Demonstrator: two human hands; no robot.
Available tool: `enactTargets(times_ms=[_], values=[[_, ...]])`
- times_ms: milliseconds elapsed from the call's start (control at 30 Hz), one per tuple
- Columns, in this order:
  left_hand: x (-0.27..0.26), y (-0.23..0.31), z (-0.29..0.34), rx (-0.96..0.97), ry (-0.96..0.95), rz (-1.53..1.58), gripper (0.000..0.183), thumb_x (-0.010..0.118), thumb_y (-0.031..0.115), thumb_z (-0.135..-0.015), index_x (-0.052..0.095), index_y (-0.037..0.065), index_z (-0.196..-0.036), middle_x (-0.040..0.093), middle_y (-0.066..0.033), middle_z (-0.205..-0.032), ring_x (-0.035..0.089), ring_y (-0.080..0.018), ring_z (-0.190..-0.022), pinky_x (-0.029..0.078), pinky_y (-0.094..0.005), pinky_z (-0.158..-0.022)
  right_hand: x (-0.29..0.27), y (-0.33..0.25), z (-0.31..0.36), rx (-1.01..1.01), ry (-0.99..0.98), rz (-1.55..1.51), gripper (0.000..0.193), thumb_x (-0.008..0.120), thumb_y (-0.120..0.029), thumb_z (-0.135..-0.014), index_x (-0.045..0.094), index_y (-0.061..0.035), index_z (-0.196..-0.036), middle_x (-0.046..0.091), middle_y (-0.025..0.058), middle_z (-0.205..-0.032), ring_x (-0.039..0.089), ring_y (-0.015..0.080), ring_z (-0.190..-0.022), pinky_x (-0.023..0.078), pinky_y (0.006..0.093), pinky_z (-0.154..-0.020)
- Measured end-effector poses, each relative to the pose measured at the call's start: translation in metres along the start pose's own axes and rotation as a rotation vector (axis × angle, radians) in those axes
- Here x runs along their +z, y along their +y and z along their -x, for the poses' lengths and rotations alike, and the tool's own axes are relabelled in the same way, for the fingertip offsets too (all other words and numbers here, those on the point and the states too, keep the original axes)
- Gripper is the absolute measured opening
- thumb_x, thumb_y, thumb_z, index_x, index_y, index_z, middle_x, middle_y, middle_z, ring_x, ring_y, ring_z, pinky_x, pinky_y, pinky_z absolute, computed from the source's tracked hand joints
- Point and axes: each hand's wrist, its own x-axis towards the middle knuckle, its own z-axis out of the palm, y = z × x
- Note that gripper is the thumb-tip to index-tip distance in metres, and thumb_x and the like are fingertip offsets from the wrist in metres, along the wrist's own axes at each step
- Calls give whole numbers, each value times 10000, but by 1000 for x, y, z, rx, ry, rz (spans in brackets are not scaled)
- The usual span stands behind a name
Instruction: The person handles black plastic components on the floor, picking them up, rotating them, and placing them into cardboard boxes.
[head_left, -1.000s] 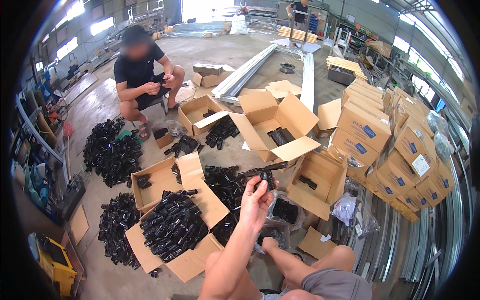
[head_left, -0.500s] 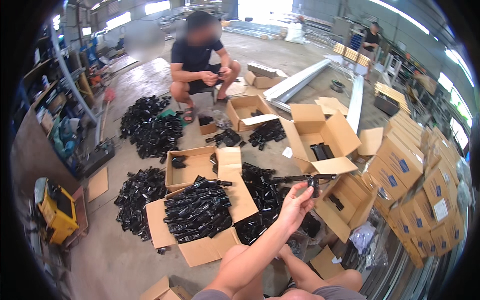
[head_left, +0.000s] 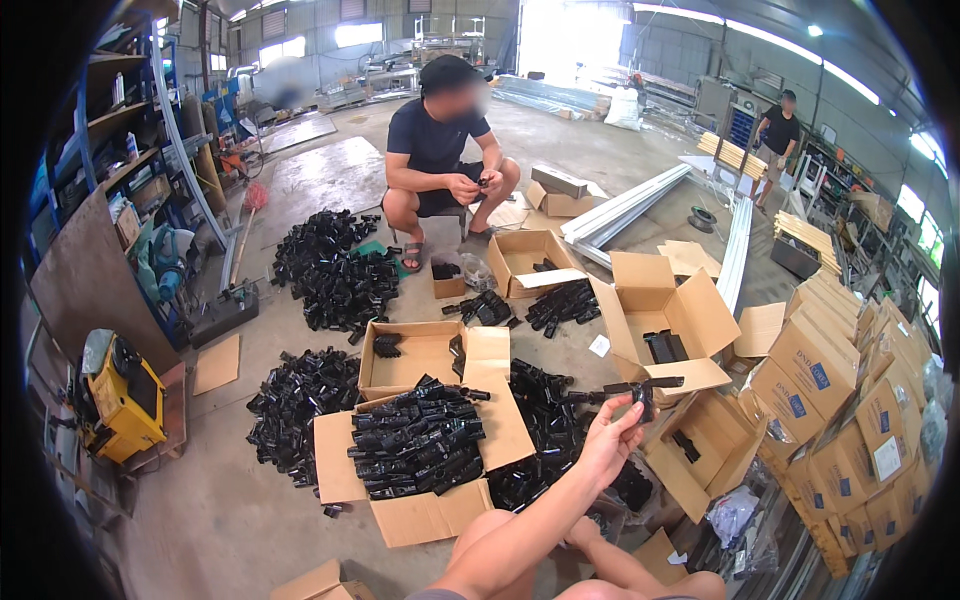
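My left hand [head_left: 613, 437] reaches forward, closed round a dark glossy part [head_left: 645, 398] with a long bar sticking out sideways. It is held up between an open carton and a heap of black parts [head_left: 548, 420]. Low between my knees, what appears to be my right hand [head_left: 583, 532] shows only in part, its fingers hidden. In front of me a carton with spread flaps [head_left: 430, 515] is heaped with black plastic-looking parts [head_left: 415, 440]. To the right, an open carton [head_left: 735, 440] holds a few black pieces [head_left: 687, 445].
Across from me a person [head_left: 440, 150] sits low, handling a small black piece. More black heaps [head_left: 335, 280] lie left. Open cartons [head_left: 640, 285] stand ahead, stacked closed cartons [head_left: 810, 370] at right. A yellow machine [head_left: 125, 400] stands far left; another person [head_left: 778, 135] stands back right.
The whole view has shifted, so the scene sits lower and further right. My left hand still holds the black part up, slightly turned. The standing person at the back shows more fully.
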Motion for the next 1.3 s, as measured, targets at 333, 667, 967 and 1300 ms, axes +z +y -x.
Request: enactTargets(times_ms=[333, 667, 967, 1300], values=[[11, -1, 4, 114, 92, 66, 262, 692, 84, -920, 542, 145, -1127, 706, -79, -1021, 668, -124, -874, 522, -252, -719, -308, -67, 84, -410, 594, -390, 185, 597, -161, -935, 661, 11, -915, 672, 228, -885, 680, 349, -802, 549, 429, -719], [34, -39, 48, 25, 115, -52, 291, 667, 55, -934, 523, 182, -1153, 674, -32, -1081, 643, -124, -985, 526, -288, -865, -357, -89, 171, -352, 774, -1310, 161, 582, -27, -973, 596, 40, -1118, 685, 91, -1041, 645, 113, -948, 537, 261, -819], [22, -43, 49, 85, 75, -154, 278, 670, 109, -939, 544, 200, -1170, 660, -56, -1196, 627, -194, -1132, 512, -306, -902, -350, -98, 177, -366, 926, -1285, 215, 664, -1, -920, 645, 40, -1130, 702, 99, -1038, 670, 117, -933, 530, 248, -836], [28, -59, 45, 113, 88, -253, 310, 676, 32, -923, 516, 161, -1156, 658, -55, -1143, 621, -118, -996, 508, -270, -876, -348, -80, 168, -422, 821, -1429, 149, 707, 30, -872, 700, 58, -1018, 647, 64, -1021, 662, 117, -896, 533, 236, -790]])
